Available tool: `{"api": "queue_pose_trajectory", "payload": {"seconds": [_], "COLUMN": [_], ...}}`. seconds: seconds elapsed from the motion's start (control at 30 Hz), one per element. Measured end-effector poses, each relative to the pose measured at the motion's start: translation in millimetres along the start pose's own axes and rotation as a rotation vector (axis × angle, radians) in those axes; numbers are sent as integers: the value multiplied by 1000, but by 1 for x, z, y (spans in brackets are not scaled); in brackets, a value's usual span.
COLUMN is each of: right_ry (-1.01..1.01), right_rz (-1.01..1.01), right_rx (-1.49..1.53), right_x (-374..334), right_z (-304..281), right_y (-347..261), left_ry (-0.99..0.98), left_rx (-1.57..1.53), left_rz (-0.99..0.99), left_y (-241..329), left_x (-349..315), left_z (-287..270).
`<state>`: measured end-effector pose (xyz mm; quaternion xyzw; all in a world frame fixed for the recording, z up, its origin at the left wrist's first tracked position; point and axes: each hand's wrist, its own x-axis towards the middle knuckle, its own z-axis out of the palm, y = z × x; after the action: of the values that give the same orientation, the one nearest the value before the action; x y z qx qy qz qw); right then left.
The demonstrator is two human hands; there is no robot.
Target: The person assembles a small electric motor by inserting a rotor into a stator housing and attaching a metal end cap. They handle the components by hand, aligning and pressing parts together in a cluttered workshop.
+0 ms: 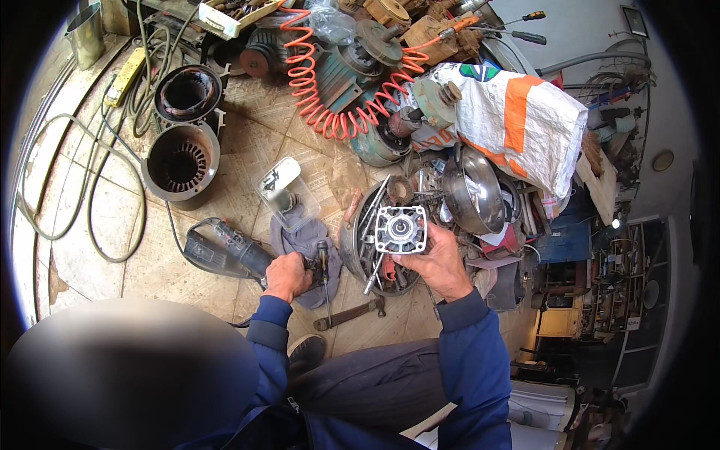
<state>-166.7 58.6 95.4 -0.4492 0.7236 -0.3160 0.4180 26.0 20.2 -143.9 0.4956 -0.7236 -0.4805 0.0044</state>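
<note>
My left hand (287, 277) is closed round the end of a dark handheld power tool (244, 251), whose body lies toward the left on the floor. In my right hand (442, 264) is a square metal end cover (400, 229) with a round bearing at its centre, held up over a round metal basin (352, 244) of tools and parts. A screwdriver (323, 264) is just right of my left hand, by a grey rag (306, 238). Nearer to me a hammer (349, 313) lies on the floor. The fingertips of my left hand are hidden.
A clear plastic container (300, 206) stands beyond the rag. Two open motor housings (184, 161) and loose cables (90, 180) are at the left. A coiled orange air hose (304, 90) crosses motor parts at the back. A white sack (517, 120) and a steel bowl (472, 191) are at the right.
</note>
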Motion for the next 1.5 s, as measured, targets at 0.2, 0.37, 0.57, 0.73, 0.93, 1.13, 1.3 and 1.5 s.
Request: {"api": "queue_pose_trajectory", "payload": {"seconds": [0.2,0.37,0.57,0.73,0.93,1.13,1.3,1.5], "right_ry": [-5,-6,7,30,74,122,121,109], "right_rz": [3,8,-7,14,-39,-17,-43,-52], "right_rx": [-47,-30,-51,-54,-20,36,45,18], "right_x": [0,1,0,-1,-2,-5,-3,0], "right_z": [1,0,-1,3,3,-3,-1,2], "right_y": [-4,-2,-2,-7,-9,-9,-10,-9], "left_ry": [-13,-5,35,31,-152,-383,-403,-511], "left_rx": [-5,-8,-34,-229,-1073,-1429,-1553,-1768], "left_rz": [-16,-9,11,83,117,104,163,259], "left_y": [-1,0,0,-17,5,26,31,27], "left_x": [2,1,2,10,1,-7,-12,-13], "left_z": [2,2,5,2,-33,-64,-77,-83]}}
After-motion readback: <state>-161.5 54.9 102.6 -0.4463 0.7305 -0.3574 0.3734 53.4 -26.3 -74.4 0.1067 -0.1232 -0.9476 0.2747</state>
